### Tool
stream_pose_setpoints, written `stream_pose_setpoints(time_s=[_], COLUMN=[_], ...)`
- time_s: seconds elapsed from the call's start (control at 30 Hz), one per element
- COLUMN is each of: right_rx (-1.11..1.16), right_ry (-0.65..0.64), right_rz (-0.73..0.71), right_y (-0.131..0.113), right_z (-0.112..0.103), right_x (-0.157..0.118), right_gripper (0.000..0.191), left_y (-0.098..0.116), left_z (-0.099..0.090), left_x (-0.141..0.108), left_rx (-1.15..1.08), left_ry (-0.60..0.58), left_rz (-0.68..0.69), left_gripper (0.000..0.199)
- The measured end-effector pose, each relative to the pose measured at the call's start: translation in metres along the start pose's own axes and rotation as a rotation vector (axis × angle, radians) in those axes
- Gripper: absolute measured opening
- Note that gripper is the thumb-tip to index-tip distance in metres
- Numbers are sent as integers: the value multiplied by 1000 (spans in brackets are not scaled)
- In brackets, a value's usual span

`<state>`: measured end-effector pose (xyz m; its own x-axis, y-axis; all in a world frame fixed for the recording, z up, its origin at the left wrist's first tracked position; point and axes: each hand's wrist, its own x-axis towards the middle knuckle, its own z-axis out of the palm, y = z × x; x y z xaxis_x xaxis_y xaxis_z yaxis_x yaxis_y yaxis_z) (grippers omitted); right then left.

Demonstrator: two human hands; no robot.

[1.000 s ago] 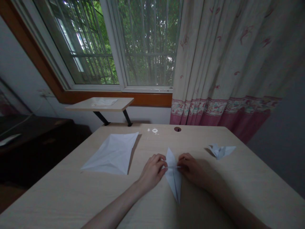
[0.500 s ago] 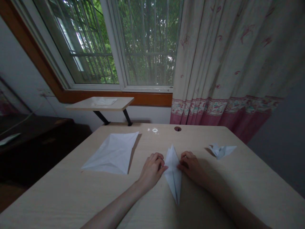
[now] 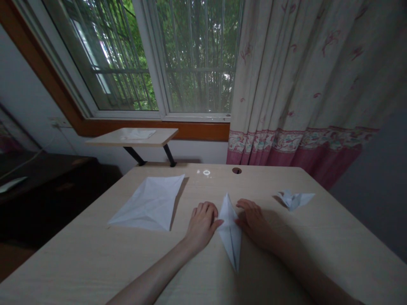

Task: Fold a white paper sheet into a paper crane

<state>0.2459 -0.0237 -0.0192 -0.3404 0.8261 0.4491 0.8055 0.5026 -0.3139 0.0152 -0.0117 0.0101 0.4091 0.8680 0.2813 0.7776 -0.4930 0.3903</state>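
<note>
A narrow, diamond-shaped folded white paper (image 3: 229,228) lies on the desk in front of me, a crease running down its lower half. My left hand (image 3: 203,222) rests at its left side; the thumb touches the paper's edge while the bent fingers stay apart from the thumb. On the other side, my right hand (image 3: 252,222) has its thumb at the right edge and its fingers stretched out, raised off the paper. Neither hand pinches the sheet. To the right sits a folded paper crane (image 3: 295,200). A creased, unfolded white sheet (image 3: 149,205) lies to the left.
The light wooden desk (image 3: 95,262) has a round cable hole (image 3: 237,170) near its back edge. A small raised shelf (image 3: 111,137) at the back left carries white paper (image 3: 140,134). Behind are a barred window (image 3: 193,63) and a curtain (image 3: 286,84).
The folded paper's upper tip, split before, now shows as a single point. My right fingers have straightened and lifted away from the paper; my left fingers have loosened slightly.
</note>
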Motion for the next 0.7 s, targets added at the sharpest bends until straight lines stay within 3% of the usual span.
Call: stream_pose_setpoints(time_s=[0.23, 0.37, 0.57, 0.7], right_rx=[-137, -118, -67, -26], right_ry=[-194, -293, -347, -368], right_rz=[-126, -176, -174, -145], right_y=[-8, -8, -8, -9], right_z=[-7, -13, -17, -17], right_x=[3, 5, 4, 4], right_gripper=[51, 47, 47, 48], left_y=[3, 1, 5, 8], left_z=[-1, 3, 2, -2], left_x=[0, -1, -4, -7], left_rx=[-21, -29, -30, -109], left_ry=[-2, 26, 80, 51], left_rz=[-68, -67, 29, 167], left_gripper=[14, 14, 9, 6])
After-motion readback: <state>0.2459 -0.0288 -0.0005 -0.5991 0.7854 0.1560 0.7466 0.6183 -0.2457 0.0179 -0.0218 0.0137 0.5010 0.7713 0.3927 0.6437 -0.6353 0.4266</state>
